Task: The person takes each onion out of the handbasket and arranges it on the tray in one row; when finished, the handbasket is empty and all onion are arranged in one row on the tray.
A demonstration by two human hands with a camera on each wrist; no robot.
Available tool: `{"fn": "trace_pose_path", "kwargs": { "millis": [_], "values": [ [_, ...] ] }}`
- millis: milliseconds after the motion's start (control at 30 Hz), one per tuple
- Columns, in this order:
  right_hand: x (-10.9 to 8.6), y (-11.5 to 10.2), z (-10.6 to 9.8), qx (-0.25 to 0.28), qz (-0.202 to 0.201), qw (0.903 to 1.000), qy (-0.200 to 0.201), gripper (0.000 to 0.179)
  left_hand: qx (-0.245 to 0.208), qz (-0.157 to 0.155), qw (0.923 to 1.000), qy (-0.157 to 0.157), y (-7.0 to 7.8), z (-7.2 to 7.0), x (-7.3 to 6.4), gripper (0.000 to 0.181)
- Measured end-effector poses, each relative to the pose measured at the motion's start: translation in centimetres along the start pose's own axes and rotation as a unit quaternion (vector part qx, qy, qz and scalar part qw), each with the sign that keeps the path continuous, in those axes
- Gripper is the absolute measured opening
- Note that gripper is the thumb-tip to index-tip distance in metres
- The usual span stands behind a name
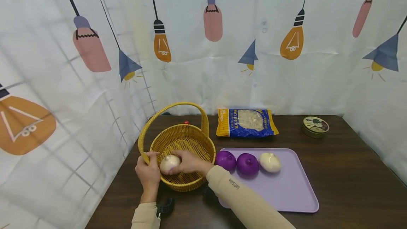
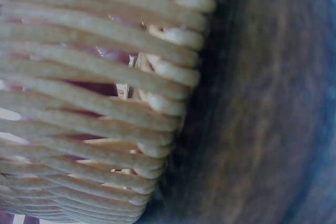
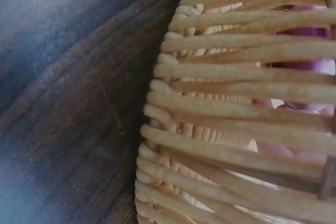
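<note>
A yellow wicker basket (image 1: 184,187) with a tall arched handle stands at the left of the table. My left hand (image 1: 148,173) grips the basket where the handle meets its left rim. Inside the basket my right hand (image 1: 190,162) holds a white onion (image 1: 167,164), fingers curled round its right side. Both wrist views are mostly filled by the basket's woven wall (image 2: 94,114); in the right one, something purple (image 3: 310,66) shows through the gaps. To the right, on a lilac tray (image 1: 286,193), sit a purple onion (image 1: 226,161), a second purple onion (image 1: 247,164) and another white onion (image 1: 270,162).
Behind the tray lies a blue and yellow pasta packet (image 1: 248,123). A round tin (image 1: 315,127) stands at the back right of the dark wooden table (image 1: 346,172). A small red thing (image 1: 186,122) shows behind the basket. A printed curtain (image 1: 270,87) hangs at the back.
</note>
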State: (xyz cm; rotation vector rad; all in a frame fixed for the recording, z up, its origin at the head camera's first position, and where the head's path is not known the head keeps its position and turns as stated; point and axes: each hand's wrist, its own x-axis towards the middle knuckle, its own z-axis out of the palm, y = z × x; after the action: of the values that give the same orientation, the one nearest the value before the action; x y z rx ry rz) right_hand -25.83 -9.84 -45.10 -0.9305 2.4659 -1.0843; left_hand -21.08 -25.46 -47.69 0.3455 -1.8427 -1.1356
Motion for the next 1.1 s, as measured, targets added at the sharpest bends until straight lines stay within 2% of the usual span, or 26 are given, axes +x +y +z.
{"fn": "trace_pose_path", "kwargs": {
  "millis": [300,500,667,800,1000,1100],
  "values": [
    [0.0,-0.2,0.1,0.005,0.002,1.0000,0.006,0.073,-0.003,0.004,1.0000,0.003,0.0,-0.2,0.0,0.024],
    [-0.3,-0.4,-0.2,0.013,0.020,0.9988,0.042,0.074,-0.010,0.007,0.9999,-0.006,0.0,-0.4,0.1,0.023],
    [-0.9,-0.7,-1.4,0.025,0.039,0.9970,0.061,0.075,-0.013,0.009,0.9999,-0.007,0.0,-0.6,0.2,0.024],
    [-1.7,-0.2,-2.7,0.038,0.033,0.9961,0.073,0.075,-0.013,0.013,0.9998,-0.001,0.0,-0.6,0.0,0.026],
    [-3.6,1.2,-4.7,0.054,0.027,0.9937,0.095,0.072,-0.020,0.013,0.9995,-0.019,0.1,-0.1,-0.6,0.024],
    [-4.0,1.4,-5.4,0.065,0.024,0.9915,0.110,0.071,-0.021,0.012,0.9996,-0.012,0.2,-0.4,-0.6,0.024]
  ]
}}
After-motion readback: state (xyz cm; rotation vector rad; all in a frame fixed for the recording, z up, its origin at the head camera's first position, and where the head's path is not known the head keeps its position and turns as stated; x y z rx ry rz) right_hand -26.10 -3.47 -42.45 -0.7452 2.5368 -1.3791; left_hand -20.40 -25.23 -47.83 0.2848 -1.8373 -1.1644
